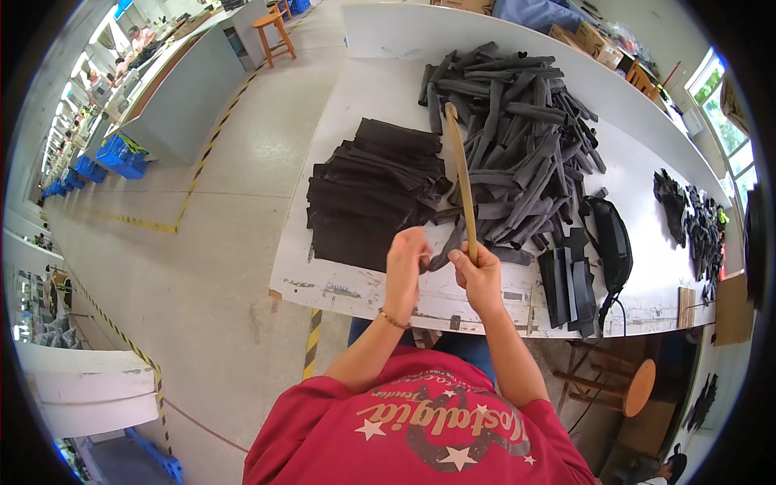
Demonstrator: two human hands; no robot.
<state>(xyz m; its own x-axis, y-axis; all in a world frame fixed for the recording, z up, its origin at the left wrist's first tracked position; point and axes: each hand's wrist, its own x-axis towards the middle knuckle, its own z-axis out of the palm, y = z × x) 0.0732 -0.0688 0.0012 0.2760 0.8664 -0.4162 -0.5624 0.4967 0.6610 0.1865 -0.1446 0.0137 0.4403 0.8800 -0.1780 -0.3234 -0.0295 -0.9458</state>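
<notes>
A person in a red shirt (420, 436) stands at a white worktable (380, 89). The right hand (478, 275) is clenched around a long wooden stick (462, 182) that rises away over the table. The left hand (406, 263) pinches one end of a dark fabric strip (449, 246) against the stick's lower end. This looks like threading or turning the strip on the stick; the next move likely calls for a steady grip on both. Beyond lie a flat stack of black pieces (368, 194) and a loose heap of grey strips (517, 137).
</notes>
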